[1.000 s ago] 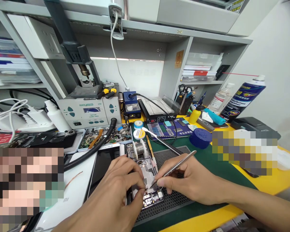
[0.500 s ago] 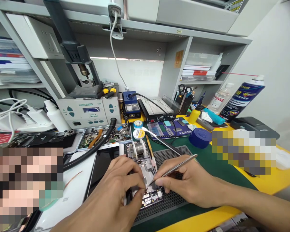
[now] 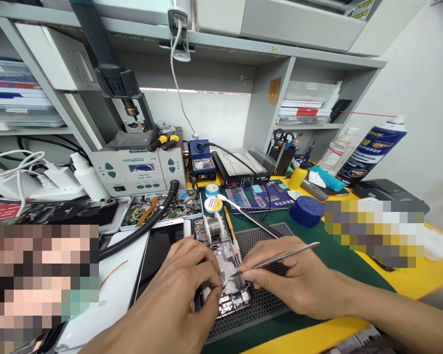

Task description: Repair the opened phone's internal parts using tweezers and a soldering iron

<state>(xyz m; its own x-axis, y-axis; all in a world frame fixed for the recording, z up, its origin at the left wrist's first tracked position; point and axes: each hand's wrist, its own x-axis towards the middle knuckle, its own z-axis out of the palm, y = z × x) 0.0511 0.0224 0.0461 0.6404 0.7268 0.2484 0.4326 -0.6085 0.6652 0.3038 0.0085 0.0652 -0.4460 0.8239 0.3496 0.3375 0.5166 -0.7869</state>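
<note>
An opened phone (image 3: 224, 255) with its boards bare lies on a dark perforated mat (image 3: 258, 300) in front of me. My left hand (image 3: 180, 290) rests on the phone's left side, thumb and forefinger pinched at a small part near its lower middle. My right hand (image 3: 288, 280) grips metal tweezers (image 3: 280, 256), whose tips meet the same spot on the phone. A solder spool (image 3: 213, 226) sits on the phone's far end.
A white phone with a dark screen (image 3: 158, 250) lies left of the opened one. Behind stand a parts tray (image 3: 158, 209), a hot-air station (image 3: 136, 169), a small blue unit (image 3: 201, 160), a blue cap (image 3: 306, 210) and a spray can (image 3: 372, 150).
The tweezers have tilted lower, their back end dropping toward the right. My right hand's fingers shifted slightly with them. My left hand stays pinched on the phone.
</note>
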